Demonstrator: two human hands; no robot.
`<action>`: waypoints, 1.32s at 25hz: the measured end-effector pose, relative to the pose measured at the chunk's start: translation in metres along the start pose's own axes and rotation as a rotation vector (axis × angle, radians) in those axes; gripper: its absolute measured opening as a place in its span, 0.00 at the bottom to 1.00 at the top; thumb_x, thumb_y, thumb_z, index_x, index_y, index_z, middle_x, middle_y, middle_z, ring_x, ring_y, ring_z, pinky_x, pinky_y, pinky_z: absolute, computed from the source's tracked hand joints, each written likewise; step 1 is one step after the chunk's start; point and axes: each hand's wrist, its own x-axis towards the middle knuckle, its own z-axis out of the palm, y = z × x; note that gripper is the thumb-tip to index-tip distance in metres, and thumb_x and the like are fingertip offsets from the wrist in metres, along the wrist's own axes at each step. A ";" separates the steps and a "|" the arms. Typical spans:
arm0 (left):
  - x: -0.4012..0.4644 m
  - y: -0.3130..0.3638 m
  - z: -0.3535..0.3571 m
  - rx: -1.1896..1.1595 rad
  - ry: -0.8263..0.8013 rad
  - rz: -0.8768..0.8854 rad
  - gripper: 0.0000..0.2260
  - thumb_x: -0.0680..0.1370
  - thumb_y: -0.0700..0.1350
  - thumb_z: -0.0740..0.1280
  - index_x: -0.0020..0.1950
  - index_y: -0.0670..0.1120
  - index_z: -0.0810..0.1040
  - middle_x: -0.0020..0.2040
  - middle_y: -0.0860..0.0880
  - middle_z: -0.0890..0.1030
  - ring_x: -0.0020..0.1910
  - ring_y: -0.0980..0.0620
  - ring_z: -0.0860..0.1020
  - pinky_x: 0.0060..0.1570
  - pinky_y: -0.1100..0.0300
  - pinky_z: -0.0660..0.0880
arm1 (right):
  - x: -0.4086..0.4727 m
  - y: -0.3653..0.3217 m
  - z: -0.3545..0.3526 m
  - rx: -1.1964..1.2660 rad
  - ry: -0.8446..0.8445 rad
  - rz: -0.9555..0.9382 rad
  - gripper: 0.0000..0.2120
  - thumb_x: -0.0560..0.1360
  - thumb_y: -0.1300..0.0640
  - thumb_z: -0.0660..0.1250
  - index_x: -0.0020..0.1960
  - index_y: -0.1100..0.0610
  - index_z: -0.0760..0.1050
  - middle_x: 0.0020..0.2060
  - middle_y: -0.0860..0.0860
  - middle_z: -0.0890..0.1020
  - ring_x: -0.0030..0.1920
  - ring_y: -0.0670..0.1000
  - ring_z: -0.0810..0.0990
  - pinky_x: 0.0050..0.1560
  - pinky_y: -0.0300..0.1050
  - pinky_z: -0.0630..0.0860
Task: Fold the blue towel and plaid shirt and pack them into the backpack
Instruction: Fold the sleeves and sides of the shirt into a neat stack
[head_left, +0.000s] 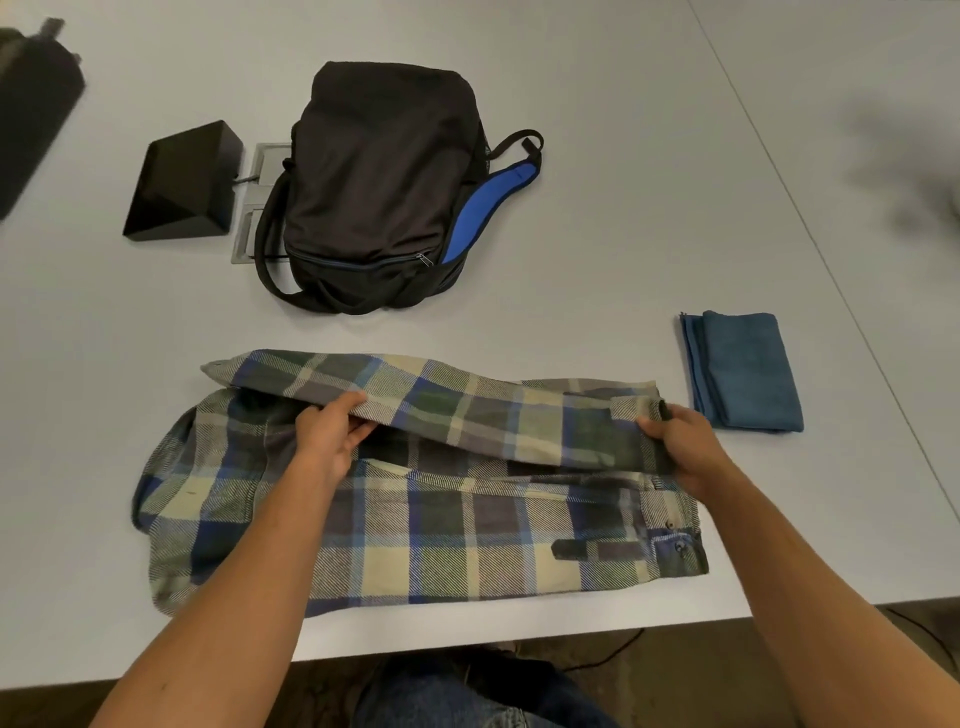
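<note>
The plaid shirt (447, 540) lies spread sideways near the table's front edge, in blue, green and cream checks. Its far long edge is lifted and folded toward me as a flap. My left hand (332, 436) pinches that flap near its middle-left. My right hand (680, 441) grips the flap's right end by the cuff. The blue towel (743, 371) lies folded into a small rectangle to the right of the shirt, apart from it. The black backpack (379, 187) with a blue-lined strap lies flat behind the shirt, its zips shut.
A black wedge-shaped box (179, 184) sits left of the backpack, beside a metal floor-box plate (260, 205) set in the grey table (623, 156). Another dark object (31, 104) lies at the far left edge. The table's front edge runs just below the shirt.
</note>
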 end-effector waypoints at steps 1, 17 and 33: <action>-0.006 0.000 0.001 -0.014 -0.004 0.007 0.11 0.77 0.34 0.68 0.57 0.40 0.74 0.53 0.41 0.82 0.53 0.46 0.82 0.49 0.52 0.80 | 0.001 -0.007 -0.006 -0.035 0.011 -0.042 0.09 0.79 0.63 0.66 0.59 0.63 0.77 0.51 0.61 0.83 0.49 0.60 0.83 0.48 0.55 0.81; -0.034 -0.061 -0.024 0.141 0.080 -0.041 0.07 0.76 0.36 0.70 0.52 0.38 0.76 0.54 0.37 0.82 0.52 0.41 0.82 0.44 0.51 0.83 | 0.005 0.048 -0.016 -0.477 0.210 -0.146 0.19 0.79 0.59 0.66 0.69 0.61 0.70 0.63 0.60 0.78 0.62 0.63 0.75 0.63 0.60 0.73; -0.036 -0.070 -0.045 0.002 0.267 0.041 0.23 0.76 0.37 0.71 0.68 0.42 0.68 0.59 0.44 0.79 0.57 0.44 0.80 0.51 0.51 0.80 | -0.004 0.044 -0.015 -0.337 0.255 -0.085 0.23 0.79 0.52 0.67 0.70 0.55 0.67 0.65 0.58 0.76 0.59 0.60 0.76 0.63 0.61 0.75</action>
